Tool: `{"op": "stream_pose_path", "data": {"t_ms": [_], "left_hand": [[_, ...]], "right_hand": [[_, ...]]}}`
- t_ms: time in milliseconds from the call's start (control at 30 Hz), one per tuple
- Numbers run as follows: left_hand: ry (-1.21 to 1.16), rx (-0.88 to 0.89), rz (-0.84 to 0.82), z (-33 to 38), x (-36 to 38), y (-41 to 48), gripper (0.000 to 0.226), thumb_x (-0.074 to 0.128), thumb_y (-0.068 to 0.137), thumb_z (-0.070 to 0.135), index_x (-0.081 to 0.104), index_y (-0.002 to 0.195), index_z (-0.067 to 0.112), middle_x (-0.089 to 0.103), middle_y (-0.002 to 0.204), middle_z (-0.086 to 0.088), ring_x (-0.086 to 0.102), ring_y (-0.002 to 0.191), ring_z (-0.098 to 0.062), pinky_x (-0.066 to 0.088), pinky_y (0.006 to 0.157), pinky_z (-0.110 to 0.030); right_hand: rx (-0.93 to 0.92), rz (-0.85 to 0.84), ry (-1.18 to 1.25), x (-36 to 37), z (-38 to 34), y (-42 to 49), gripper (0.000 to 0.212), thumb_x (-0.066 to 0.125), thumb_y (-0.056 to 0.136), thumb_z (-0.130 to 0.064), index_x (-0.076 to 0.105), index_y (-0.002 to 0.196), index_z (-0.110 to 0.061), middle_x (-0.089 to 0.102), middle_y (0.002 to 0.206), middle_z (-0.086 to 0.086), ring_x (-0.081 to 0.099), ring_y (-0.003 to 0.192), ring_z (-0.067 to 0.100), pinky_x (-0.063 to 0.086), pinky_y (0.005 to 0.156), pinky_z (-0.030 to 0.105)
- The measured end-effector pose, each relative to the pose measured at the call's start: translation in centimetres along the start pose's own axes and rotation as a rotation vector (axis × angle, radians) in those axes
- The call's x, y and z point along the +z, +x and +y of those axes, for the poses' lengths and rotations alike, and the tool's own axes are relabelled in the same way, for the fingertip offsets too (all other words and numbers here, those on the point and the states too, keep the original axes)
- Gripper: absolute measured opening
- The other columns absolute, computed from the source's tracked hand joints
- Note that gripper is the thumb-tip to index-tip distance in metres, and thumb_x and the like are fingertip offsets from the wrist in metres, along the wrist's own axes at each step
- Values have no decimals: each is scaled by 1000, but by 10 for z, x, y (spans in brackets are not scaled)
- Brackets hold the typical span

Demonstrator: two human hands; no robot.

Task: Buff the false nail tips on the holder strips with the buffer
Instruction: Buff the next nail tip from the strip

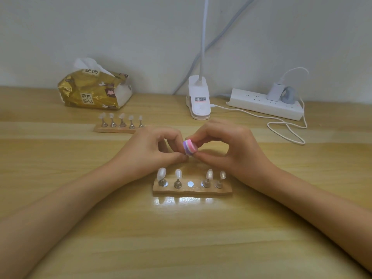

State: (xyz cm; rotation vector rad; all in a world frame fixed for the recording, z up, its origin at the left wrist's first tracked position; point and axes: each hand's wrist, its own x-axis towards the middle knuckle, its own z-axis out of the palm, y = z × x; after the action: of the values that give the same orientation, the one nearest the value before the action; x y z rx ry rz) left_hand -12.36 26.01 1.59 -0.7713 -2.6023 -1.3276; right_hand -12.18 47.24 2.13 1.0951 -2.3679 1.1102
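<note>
Where the bench (181, 238) meets the wall, well beyond and left of the left hand, a gold tissue pack (94, 89) lies with a white sheet poking out of its top. Between that pack and the left hand stands the far holder strip (115, 128), its five false nail tips (121, 116) upright on metal posts.

The left hand (153, 148) is curled, thumb and forefinger drawn together at the lower edge of the buffer (189, 148). A pale sliver shows at the fingertips, but I cannot tell whether the hand grips anything.

The buffer, a small block striped purple, white and pink, sits between the two hands, pinched by the thumb and forefinger of the right hand (227, 146).

Just nearer than both hands lies the near holder strip (192, 190), with four nail tips on posts (161, 173) and a bare round disc (190, 184) in the middle spot.

Beyond the right hand stands a white clip lamp (199, 99). Farther right is a white power strip (265, 103) with a charger (274, 91) plugged in, and a white cable (287, 129) looped on the bench.
</note>
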Motion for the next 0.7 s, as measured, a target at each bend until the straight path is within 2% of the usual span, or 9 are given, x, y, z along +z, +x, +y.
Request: {"op": "stream_pose_path", "data": {"t_ms": [67,200,300,400,533,633,700], "left_hand": [[-8,-2,-1,1,1,0,20,83,75,12,68,67,23,61,60,20,54,52,-1,36,53,-9],[-20,-7,-11,1,0,0,15,82,77,14,69,70,18,59,57,20,52,50,0,33,51,-8],[-36,-11,-16,0,0,0,18,82,76,12,69,68,22,62,61,18,54,52,-1,36,52,-10],[-43,-12,-20,1,1,0,17,82,77,13,68,69,19,58,58,19,52,50,-1,33,50,-10],[-36,-13,-22,2,1,1,18,82,76,11,69,69,21,63,62,18,55,52,-1,35,51,-8],[-43,-9,-23,1,1,0,18,82,77,11,69,69,20,60,58,19,52,50,-1,33,50,-7],[-46,-9,-30,0,1,0,18,82,77,11,70,69,21,63,61,19,55,52,0,35,51,-7]], "right_hand": [[34,-18,-6,-1,2,-1,10,78,84,2,74,92,-1,70,89,6,69,85,15,56,82,36],[-47,21,-66,1,1,0,6,79,86,-5,74,89,-5,69,87,3,67,83,13,53,77,29],[18,-22,-50,-2,4,1,8,78,85,-1,74,91,-4,69,88,3,67,84,13,55,80,35],[-57,-6,-64,-2,4,1,8,78,85,-1,74,91,-4,69,89,4,67,84,14,53,79,29],[-6,-27,-49,-4,7,1,7,78,86,-1,75,91,-4,70,89,6,68,85,17,54,80,36],[-72,-16,-76,-2,6,1,8,78,85,-1,74,91,-4,70,90,5,67,85,17,54,80,30],[-24,-22,-51,-3,7,0,5,76,87,-1,74,90,-4,70,89,5,67,85,17,54,81,36]]}}
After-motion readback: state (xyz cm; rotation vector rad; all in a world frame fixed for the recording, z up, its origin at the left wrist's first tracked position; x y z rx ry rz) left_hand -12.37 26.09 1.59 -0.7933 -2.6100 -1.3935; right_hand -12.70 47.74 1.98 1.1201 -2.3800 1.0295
